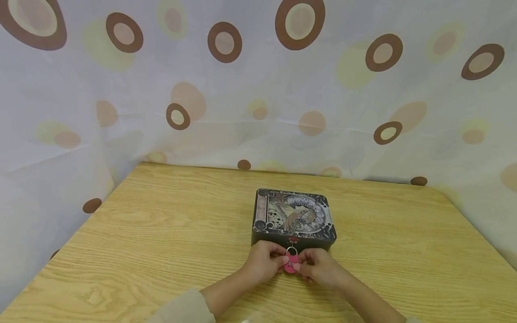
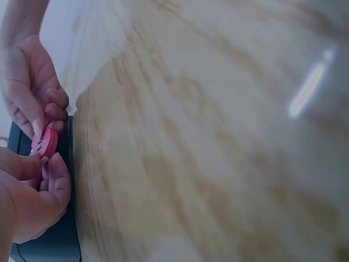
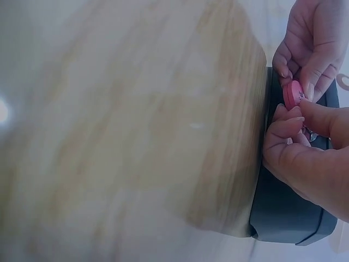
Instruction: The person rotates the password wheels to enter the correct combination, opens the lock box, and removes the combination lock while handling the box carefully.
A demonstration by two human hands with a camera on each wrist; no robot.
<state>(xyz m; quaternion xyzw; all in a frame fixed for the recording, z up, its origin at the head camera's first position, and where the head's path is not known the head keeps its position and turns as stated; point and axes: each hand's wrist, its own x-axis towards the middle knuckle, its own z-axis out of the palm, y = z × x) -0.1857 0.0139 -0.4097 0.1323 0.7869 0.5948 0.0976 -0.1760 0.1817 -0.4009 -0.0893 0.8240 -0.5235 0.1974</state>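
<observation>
A pink combination padlock (image 1: 290,264) with number dials and a metal shackle hangs at the front of a dark box (image 1: 294,215) with a patterned lid. My left hand (image 1: 264,261) pinches the padlock's left side between thumb and fingers. From the other side my right hand (image 1: 321,268) pinches it too, the thumb by the dials. A small red clasp (image 1: 293,240) sits above the shackle on the box front. Both wrist views show the padlock (image 2: 44,143) between the two hands, close to the box's dark side (image 3: 289,202). Whether the shackle is locked cannot be told.
The box stands on a wood-grain table (image 1: 161,233), right of its middle. Behind and at the left hangs a pale curtain (image 1: 250,89) with brown and yellow circles. The table's back edge meets the curtain.
</observation>
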